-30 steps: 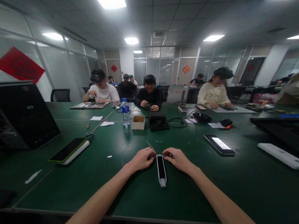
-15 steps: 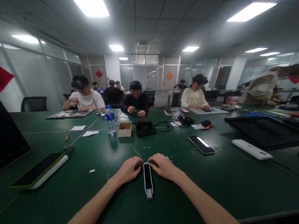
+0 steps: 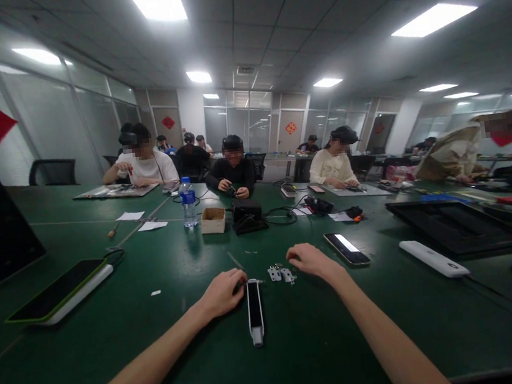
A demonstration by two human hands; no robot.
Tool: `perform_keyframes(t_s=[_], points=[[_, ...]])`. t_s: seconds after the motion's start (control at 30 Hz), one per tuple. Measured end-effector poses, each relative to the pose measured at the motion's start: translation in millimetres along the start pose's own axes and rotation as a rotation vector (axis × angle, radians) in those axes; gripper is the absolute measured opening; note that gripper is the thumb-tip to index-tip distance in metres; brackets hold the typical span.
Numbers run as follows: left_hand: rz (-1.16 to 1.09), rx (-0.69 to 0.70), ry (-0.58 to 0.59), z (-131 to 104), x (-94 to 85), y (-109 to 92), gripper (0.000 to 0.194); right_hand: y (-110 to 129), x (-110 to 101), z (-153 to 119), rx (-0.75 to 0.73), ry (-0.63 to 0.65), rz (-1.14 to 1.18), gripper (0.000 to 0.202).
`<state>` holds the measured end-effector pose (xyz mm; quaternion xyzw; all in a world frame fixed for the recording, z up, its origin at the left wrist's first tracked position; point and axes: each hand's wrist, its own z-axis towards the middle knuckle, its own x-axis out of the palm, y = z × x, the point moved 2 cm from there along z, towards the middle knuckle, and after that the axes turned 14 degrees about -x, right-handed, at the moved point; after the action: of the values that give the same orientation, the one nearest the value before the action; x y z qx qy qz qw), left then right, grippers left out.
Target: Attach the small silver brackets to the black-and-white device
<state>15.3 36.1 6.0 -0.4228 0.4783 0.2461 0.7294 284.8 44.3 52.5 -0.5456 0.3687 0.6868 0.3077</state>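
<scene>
A slim white device with a long black screen [image 3: 254,309], like a scanning pen, lies on the green table with its narrow tip towards me. My left hand [image 3: 224,292] is at its far left corner, fingers curled and closed together. What they pinch is hidden. A tiny metallic piece [image 3: 260,281] shows just right of the device's far end. To the right is a small group of silvery metal plates [image 3: 281,274] with holes, among other tiny bits. My right hand [image 3: 312,259] is just beyond their right side, fingers bent, thumb and forefinger apart, nothing seen between them.
Right of my hands lie a phone [image 3: 346,249], a white power bank-like block [image 3: 433,258] with a cable, and a black tray [image 3: 463,227]. Ahead stand a water bottle [image 3: 188,203] and a small box [image 3: 213,220]. A green-edged tablet-like device [image 3: 59,291] lies left. Several people work opposite.
My right hand has left the device's far end and moved right, uncovering the metal plates. My left hand has stayed at the device.
</scene>
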Motion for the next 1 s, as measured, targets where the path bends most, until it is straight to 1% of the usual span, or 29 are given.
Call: perform_keyframes(t_s=[0.03, 0.1, 0.27, 0.37, 0.53, 0.73, 0.83, 0.87, 0.93, 1.0], points=[[0.005, 0.0, -0.003, 0.1, 0.6, 0.1, 0.017, -7.0, 2.7, 1.2, 0.02, 0.049, 0.004, 0.021], [0.015, 0.006, -0.009, 0.2, 1.6, 0.2, 0.016, -15.5, 10.2, 5.2, 0.032, 0.095, 0.023, 0.023], [0.035, 0.025, -0.011, 0.2, 2.8, -0.2, 0.016, -16.4, 25.6, 21.3, 0.018, 0.143, 0.082, 0.022], [0.046, 0.018, -0.011, -0.7, 2.5, -1.4, 0.016, -14.7, 27.2, 31.3, 0.032, 0.195, 0.115, 0.021], [0.056, -0.011, 0.018, -3.0, -0.2, -4.9, 0.017, -17.1, 27.5, 44.1, 0.094, 0.256, 0.131, 0.016], [0.036, -0.018, 0.038, -2.5, -1.0, -4.5, 0.017, -21.9, 26.8, 47.2, 0.146, 0.295, 0.183, 0.01], [0.028, -0.007, 0.035, -1.7, -0.8, -3.3, 0.015, -21.6, 22.5, 39.4, 0.148, 0.277, 0.203, 0.009], [0.026, 0.0, 0.028, -1.5, -0.9, -3.1, 0.015, -19.3, 21.3, 35.6, 0.143, 0.252, 0.203, 0.01], [0.025, 0.01, 0.015, -1.3, -1.2, -3.1, 0.014, -9.5, 19.6, 27.0, 0.112, 0.122, 0.218, 0.013], [0.029, 0.016, 0.011, -1.5, -1.6, -3.6, 0.014, 7.0, 20.6, 18.3, 0.036, -0.059, 0.26, 0.016]])
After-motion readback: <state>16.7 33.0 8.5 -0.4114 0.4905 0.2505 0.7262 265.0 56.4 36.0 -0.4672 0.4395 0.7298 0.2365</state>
